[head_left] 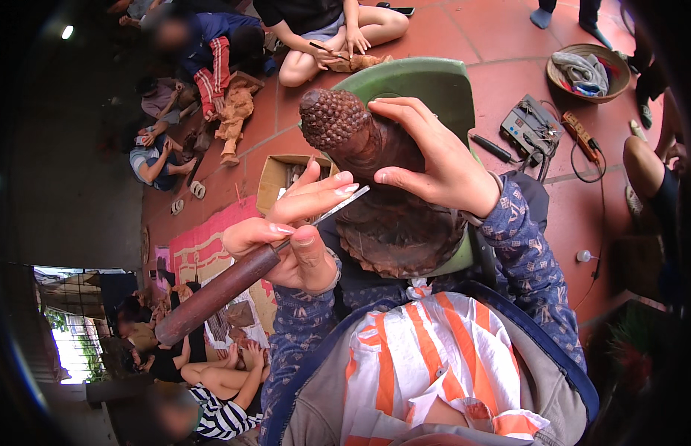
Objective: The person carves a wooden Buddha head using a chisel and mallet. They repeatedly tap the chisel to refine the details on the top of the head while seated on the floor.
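Note:
A dark brown carved wooden statue with a knobbed head and a broad ruffled base rests in front of me, over my lap and against a green plastic basin or seat. My left hand is closed round a carving chisel, pinching its metal shank between thumb and fingers. The chisel's thick wooden handle sticks out to the lower left, and its blade end lies close to the statue's front; contact is unclear. My right hand grips the statue at the neck and shoulder, fingers behind and thumb in front.
A cardboard box stands left of the statue. To the right lie a grey electrical box, a black-handled tool, a power strip with cables, and a woven basket with cloth. Other people sit around, some with carvings.

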The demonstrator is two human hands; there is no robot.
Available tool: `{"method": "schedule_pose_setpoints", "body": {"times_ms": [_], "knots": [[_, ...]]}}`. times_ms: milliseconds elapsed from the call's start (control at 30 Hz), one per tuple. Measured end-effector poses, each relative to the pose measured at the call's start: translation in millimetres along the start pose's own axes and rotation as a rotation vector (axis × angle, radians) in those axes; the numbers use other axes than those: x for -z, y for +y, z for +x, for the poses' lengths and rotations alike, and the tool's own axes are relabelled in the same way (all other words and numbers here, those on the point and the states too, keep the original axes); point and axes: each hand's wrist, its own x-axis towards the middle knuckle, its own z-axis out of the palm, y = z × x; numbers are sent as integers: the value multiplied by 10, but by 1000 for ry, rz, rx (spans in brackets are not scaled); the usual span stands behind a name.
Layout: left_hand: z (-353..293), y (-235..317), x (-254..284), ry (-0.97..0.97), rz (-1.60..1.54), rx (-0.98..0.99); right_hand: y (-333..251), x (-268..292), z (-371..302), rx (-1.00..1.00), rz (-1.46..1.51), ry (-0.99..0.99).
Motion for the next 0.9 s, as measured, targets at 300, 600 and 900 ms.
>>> {"method": "schedule_pose_setpoints", "body": {"times_ms": [300,600,900], "knots": [[-52,223,325,80,-114,346,173,340,-1674,-708,-308,-189],[94,242,-385,-904,99,-334,155,84,-2225,-881,-474,-234],[150,-37,-582,-1048,168,-598,148,369,-2065,-863,-37,247]]}}
